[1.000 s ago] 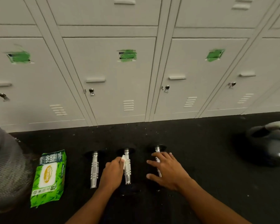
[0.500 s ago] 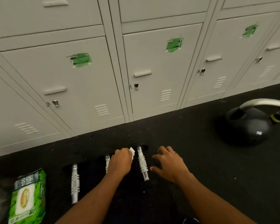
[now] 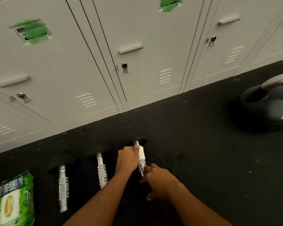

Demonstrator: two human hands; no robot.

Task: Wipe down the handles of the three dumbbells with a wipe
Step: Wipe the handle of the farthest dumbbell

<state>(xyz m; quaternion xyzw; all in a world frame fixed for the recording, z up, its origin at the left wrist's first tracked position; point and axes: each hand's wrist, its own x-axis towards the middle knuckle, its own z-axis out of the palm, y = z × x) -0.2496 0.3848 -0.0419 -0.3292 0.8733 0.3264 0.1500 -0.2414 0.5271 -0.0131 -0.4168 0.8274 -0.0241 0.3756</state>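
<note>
The left hand point(image 3: 127, 158) is curled around a folded white wipe point(image 3: 141, 152) and presses it against the right-most chrome dumbbell handle point(image 3: 142, 166). The wipe covers the far part of this handle; the near part is exposed. The right hand point(image 3: 160, 181) lies at the near end of the same handle, with one finger extended to touch the chrome shaft. Its remaining fingers are bent, and whether they grip the dumbbell's black head beneath cannot be determined. The middle chrome dumbbell handle point(image 3: 102, 172) lies just left of the left hand, uncovered. The left-most chrome dumbbell handle point(image 3: 63, 185) lies further left, roughly parallel to the other two. All three dumbbells rest on the black rubber floor point(image 3: 194, 144). A green soft pack of wipes point(image 3: 15, 199) lies at the lower left, beside the left-most handle. A black kettlebell with a grey handle point(image 3: 265, 110) stands well apart at the right. A row of grey metal lockers point(image 3: 88, 66) bounds the floor on the far side.
</note>
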